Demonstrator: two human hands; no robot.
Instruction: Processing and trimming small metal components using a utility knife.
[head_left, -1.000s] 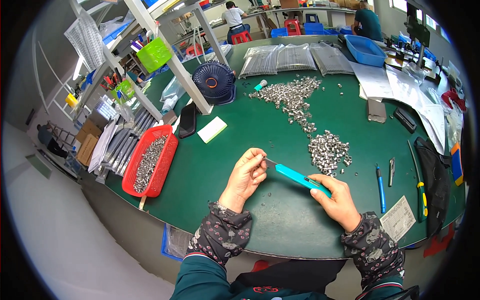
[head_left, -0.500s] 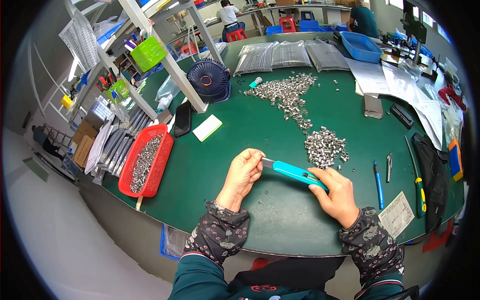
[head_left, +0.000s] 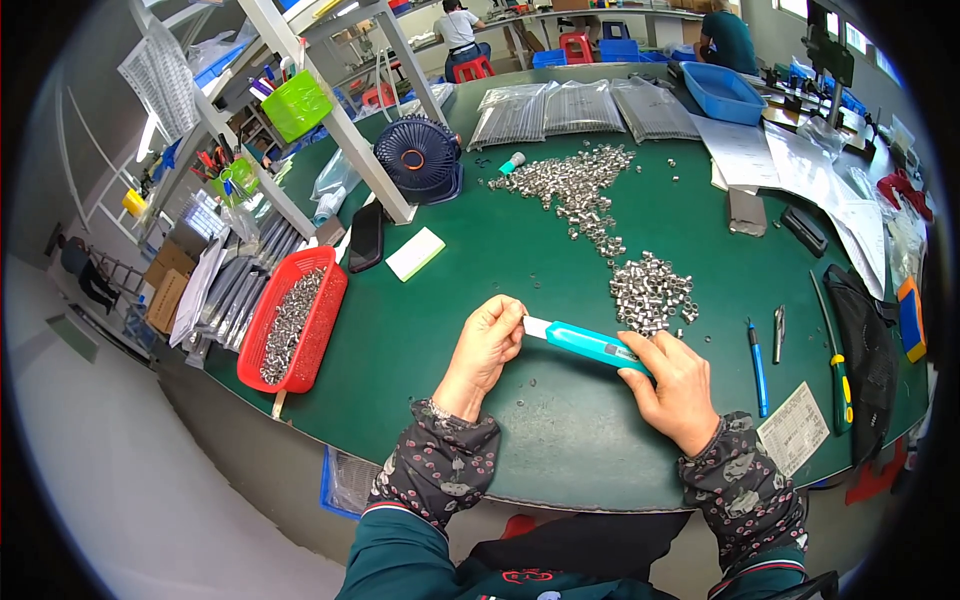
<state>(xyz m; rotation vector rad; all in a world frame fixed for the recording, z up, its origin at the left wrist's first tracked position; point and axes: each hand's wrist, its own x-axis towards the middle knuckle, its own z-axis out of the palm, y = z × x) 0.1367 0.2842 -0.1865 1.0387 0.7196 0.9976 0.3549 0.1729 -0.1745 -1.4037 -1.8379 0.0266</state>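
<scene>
My right hand point(head_left: 677, 388) grips a turquoise utility knife point(head_left: 590, 343) by its handle, the thumb and fingers around its rear end. The knife's blade is out and points left, its tip against the fingertips of my left hand point(head_left: 486, 345). Those fingers are pinched together, and what they hold, if anything, is hidden. Just beyond the knife lies a small pile of short metal sleeves point(head_left: 652, 294). Farther back spreads a larger heap of similar metal sleeves point(head_left: 575, 190).
Left stands a red basket point(head_left: 328, 315) of metal pieces, near a phone point(head_left: 367, 238), notepad point(head_left: 415, 255) and fan point(head_left: 417, 160). Right lie a blue pen-like tool point(head_left: 757, 370), a yellow-handled tool point(head_left: 841, 390) and a printed slip point(head_left: 795, 430). Bagged rods point(head_left: 583, 108) and a blue tray point(head_left: 722, 95) lie behind.
The knife has rolled slightly in my right hand, and its blade now catches more light. Both hands keep nearly the same place. At far left, a distant person has shifted a little.
</scene>
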